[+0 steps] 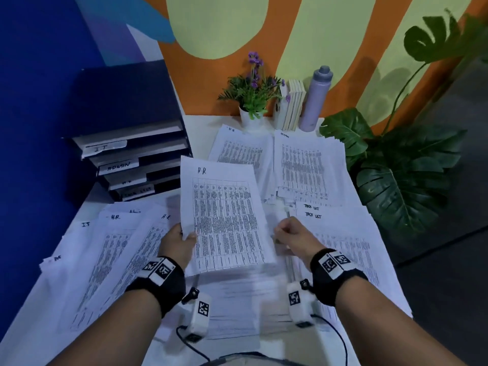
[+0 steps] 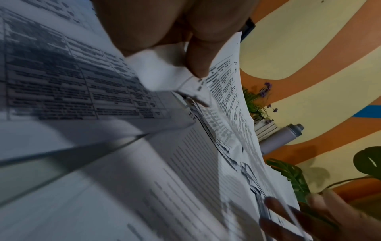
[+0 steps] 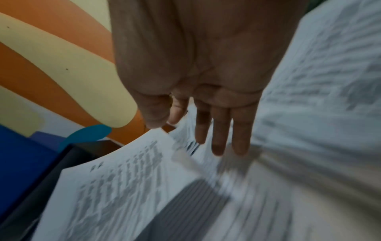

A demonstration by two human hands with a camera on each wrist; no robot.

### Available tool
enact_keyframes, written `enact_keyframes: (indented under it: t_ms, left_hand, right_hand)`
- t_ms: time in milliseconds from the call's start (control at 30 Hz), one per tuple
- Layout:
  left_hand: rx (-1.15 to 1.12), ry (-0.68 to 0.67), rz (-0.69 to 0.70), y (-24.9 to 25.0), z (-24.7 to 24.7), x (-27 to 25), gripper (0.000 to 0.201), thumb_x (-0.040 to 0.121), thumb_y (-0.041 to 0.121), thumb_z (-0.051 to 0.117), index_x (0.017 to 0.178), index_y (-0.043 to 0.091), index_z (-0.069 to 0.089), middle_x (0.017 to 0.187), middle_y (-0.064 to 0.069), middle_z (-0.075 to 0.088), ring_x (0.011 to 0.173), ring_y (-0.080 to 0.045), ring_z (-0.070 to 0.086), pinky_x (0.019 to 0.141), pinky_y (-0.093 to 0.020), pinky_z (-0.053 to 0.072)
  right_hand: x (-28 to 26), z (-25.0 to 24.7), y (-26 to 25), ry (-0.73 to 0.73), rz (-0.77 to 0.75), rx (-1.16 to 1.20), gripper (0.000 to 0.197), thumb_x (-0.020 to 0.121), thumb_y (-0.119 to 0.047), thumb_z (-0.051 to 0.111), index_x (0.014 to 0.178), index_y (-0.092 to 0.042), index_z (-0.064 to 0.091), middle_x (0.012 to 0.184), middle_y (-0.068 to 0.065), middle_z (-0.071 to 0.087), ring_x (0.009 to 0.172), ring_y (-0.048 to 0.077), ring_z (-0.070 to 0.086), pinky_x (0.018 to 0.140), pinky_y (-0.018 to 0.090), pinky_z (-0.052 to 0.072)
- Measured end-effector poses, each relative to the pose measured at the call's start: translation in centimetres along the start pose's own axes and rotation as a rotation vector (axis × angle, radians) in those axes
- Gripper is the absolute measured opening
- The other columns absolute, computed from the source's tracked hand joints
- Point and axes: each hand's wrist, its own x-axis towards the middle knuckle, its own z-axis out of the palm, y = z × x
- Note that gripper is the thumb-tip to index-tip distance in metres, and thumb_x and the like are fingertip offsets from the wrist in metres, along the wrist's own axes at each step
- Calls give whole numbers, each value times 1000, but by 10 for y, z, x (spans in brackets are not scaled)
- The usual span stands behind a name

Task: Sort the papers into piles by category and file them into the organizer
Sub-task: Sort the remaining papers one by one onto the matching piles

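Note:
My left hand point(image 1: 188, 235) pinches the left edge of a printed sheet marked "H.R" point(image 1: 224, 212) and holds it tilted up over the unsorted stack point(image 1: 237, 299) in front of me. In the left wrist view, the thumb point(image 2: 198, 63) presses on that sheet point(image 2: 228, 101). My right hand point(image 1: 281, 231) hovers at the sheet's right edge; the right wrist view shows its fingers point(image 3: 219, 138) straight and holding nothing. The dark tiered organizer point(image 1: 126, 154) stands at the back left, its trays labelled IT and ADMIN. An H.R pile point(image 1: 243, 151), an ADMIN pile point(image 1: 306, 167) and a TASK LIST pile point(image 1: 343, 233) lie on the table.
Loose sheets marked IT and H.R fan out at the left point(image 1: 111, 247). A small flowering pot point(image 1: 250, 101), upright books point(image 1: 293, 107) and a lilac bottle point(image 1: 315, 99) stand at the back wall. A large leafy plant point(image 1: 396, 175) crowds the table's right edge.

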Motion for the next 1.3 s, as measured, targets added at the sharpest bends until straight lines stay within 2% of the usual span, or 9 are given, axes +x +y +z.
enact_keyframes:
  t_ms: [233,333,400,500,633,800,967,1100,1300]
  left_hand:
    - [-87,49,-32,-5,-45,3,38,96,9,55,133,13,49,117,5,54,104,-14,52,92,-28,38]
    - [-170,43,-42,-7,-54,5,44,95,0,53,136,11,47,123,0,58,104,-15,54,86,-24,42]
    - [-242,25,-60,-8,-56,8,47,95,-2,51,138,14,44,121,3,58,104,-16,55,76,-21,46]
    - [-250,-2,-62,-13,-59,17,50,96,6,53,141,24,41,130,1,57,110,-17,56,75,-23,49]
    - [230,-15,6,-42,-77,35,56,96,25,56,147,29,33,153,2,32,138,-19,35,108,-34,34]
    - [799,-116,-57,-89,-101,50,74,87,55,57,149,46,16,161,8,-4,148,-25,-4,117,-56,11]
    - [915,-137,-111,-113,-116,45,76,83,67,53,146,54,13,161,8,-12,148,-29,-7,114,-62,13]
    - [866,-83,-130,-119,-124,44,82,76,75,53,146,53,16,161,8,-9,147,-27,-2,114,-58,15]
    - [899,-16,-236,-119,-131,46,98,72,82,49,149,45,2,160,1,-14,147,-29,-7,114,-58,15]
  right_hand:
    - [27,67,-18,12,-18,-116,19,91,-2,52,84,-18,61,82,-6,58,62,7,52,50,22,45]
    - [33,77,-27,-144,114,40,17,93,-2,55,103,-12,64,109,-11,56,93,13,60,61,33,59]
    - [37,83,-31,-176,139,-5,25,90,8,51,103,-8,65,114,-8,55,88,21,65,65,38,60]
    - [49,86,-34,125,80,-124,35,87,15,41,93,-8,67,102,5,61,61,23,66,67,43,61]
    - [72,61,-27,525,79,-108,45,81,14,37,94,-14,71,92,15,70,58,25,62,67,41,58]
    - [98,41,-29,624,145,195,50,86,15,34,102,-16,69,97,6,65,72,25,68,58,34,54]
    - [131,47,-47,575,129,247,52,89,18,35,118,-14,65,123,3,54,90,29,71,56,26,47]
    - [154,53,-57,477,73,130,54,88,17,43,134,-9,55,144,14,49,111,34,63,90,41,56]
    - [151,67,-73,530,96,-332,59,88,1,46,142,-22,48,157,9,25,129,35,45,95,40,49]
